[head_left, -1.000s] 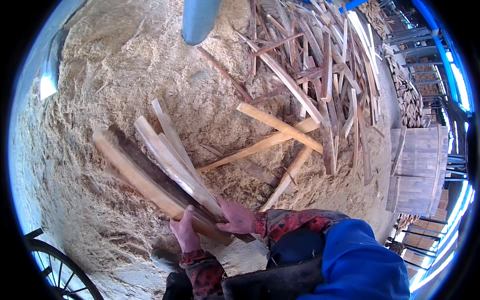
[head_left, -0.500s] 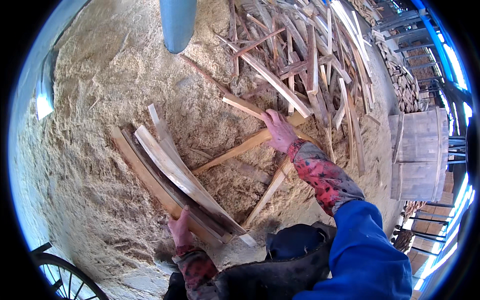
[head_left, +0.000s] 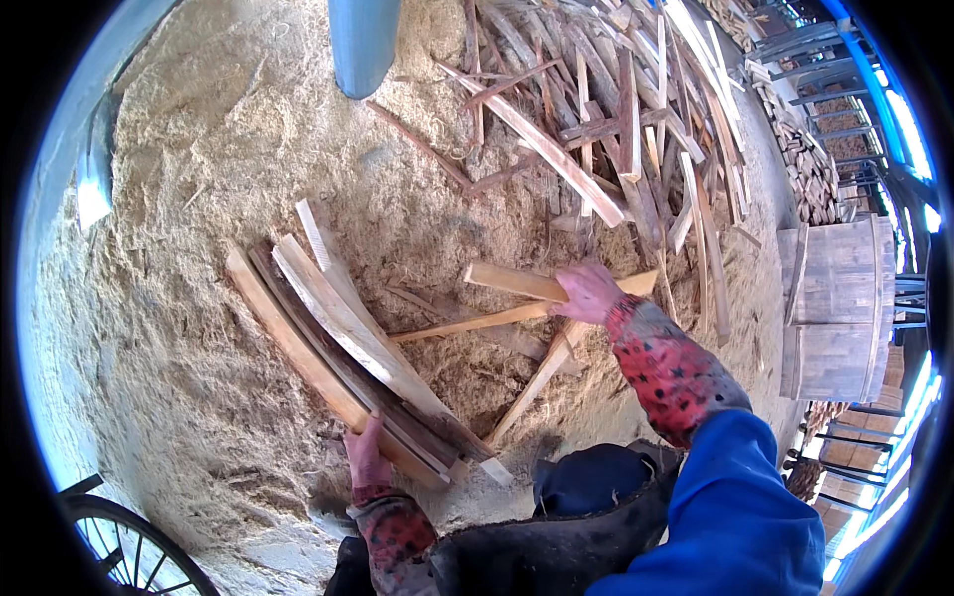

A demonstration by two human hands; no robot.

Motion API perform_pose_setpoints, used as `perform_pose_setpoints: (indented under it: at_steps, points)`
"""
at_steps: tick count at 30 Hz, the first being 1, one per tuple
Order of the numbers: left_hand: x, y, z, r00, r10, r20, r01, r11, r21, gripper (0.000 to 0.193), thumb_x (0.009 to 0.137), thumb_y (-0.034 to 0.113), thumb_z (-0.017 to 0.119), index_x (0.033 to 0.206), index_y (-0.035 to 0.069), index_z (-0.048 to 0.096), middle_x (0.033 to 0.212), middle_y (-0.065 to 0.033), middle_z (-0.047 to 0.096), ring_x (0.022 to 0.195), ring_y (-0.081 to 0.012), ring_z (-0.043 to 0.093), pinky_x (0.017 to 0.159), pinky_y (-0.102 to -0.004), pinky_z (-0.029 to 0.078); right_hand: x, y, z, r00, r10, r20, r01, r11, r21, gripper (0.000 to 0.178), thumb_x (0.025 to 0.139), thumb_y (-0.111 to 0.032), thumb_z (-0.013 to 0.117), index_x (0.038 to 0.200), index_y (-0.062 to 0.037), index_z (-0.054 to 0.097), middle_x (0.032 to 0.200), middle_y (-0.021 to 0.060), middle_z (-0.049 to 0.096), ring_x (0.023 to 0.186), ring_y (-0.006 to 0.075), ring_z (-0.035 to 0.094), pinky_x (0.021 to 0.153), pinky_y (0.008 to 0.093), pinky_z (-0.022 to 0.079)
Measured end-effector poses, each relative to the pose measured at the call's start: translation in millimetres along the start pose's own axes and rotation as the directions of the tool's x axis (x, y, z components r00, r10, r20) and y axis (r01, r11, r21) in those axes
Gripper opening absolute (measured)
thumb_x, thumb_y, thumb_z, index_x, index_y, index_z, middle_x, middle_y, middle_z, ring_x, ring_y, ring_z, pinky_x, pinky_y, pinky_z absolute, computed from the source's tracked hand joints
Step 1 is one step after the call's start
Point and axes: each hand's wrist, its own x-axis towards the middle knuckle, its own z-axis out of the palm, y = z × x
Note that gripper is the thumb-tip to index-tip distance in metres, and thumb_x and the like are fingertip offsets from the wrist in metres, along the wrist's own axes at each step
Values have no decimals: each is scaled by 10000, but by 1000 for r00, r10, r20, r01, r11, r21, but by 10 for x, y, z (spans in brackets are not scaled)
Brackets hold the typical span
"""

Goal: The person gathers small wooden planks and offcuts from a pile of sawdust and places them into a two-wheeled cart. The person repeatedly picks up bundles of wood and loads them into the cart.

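Note:
My right hand [head_left: 588, 293] is closed around a short pale wood strip [head_left: 509, 282], whose cut end points left. Beneath that hand, a longer thin strip [head_left: 467, 324] and a slanting pale strip [head_left: 545, 382] lie crossed on the sawdust. My left hand [head_left: 367, 453] is closed on the near end of a tan wood slat [head_left: 288, 328], the outermost of a bundle at the left. Beside that slat lie a dark bark-edged slat [head_left: 333, 355] and a broad pale slab [head_left: 348, 328], roughly side by side. The fingers of my left hand are partly hidden.
A large heap of loose wood offcuts [head_left: 596, 109] spreads at the far right. A blue-grey post [head_left: 365, 45] stands at the far edge. On the right is a wooden crate [head_left: 837, 310], with stacked wood pieces [head_left: 803, 164] beyond. A spoked wheel [head_left: 139, 546] shows at near left.
My right hand has moved nearer and to the right, drawing the short wood strip away from the heap. My left hand keeps its hold at the bundle's near end.

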Motion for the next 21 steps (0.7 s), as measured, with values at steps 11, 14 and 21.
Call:
perform_pose_setpoints:
  at_steps: [11,14,21]
  points:
    - [-125,-10,471,991,-102,84,110,989,-101,420,868,166,654,1199,-31,486,1073,-102,588,945,-215,586,846,-363,490,-211,-146,637,1000,-28,-13,28,1000,-4,486,700,-329,749,1006,-34,512,997,130,542,922,278,561,838,428,441]
    - [-73,-116,290,992,-94,86,103,989,-105,412,873,159,643,1203,-26,481,1082,-103,585,959,-215,583,857,-366,484,-321,-294,484,1000,12,24,-15,991,132,464,768,-417,701,984,-59,499,857,107,590,699,226,605,617,366,498]
    - [-153,-126,268,986,-145,85,154,981,-118,398,882,166,627,1204,-19,485,1087,-101,587,968,-224,587,847,-378,493,-904,-880,1274,991,70,-112,-27,938,347,535,762,-596,634,845,-70,583,664,31,561,529,210,574,465,344,472]
